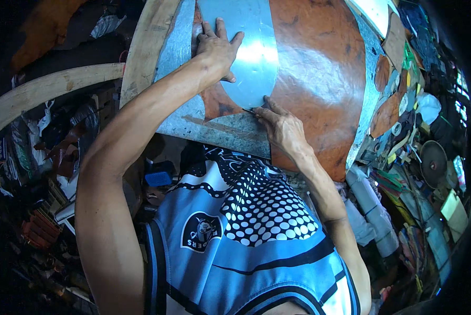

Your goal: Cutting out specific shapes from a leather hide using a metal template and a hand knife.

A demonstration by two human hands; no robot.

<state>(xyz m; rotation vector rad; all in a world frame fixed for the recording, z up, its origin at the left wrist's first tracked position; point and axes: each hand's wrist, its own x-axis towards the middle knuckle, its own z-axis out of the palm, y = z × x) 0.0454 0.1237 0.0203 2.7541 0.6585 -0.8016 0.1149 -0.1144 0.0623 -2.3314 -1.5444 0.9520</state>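
Resting the left grip (217,51), spread wide and palm down, across the left side of the smooth grey template (254,68), laid flat on brown leather (319,79). Holding a thin dark tool (249,111) in the right grip (284,129), pinched narrow around it, with the tip at the template's rounded near end. Showing more leather to the right of the template than to the left. Exposing the scuffed grey surface (220,135) just nearer than the template's end. Leaving a wooden plank (57,86) well to the template's left, and a round dark disc (433,163) well to its right.
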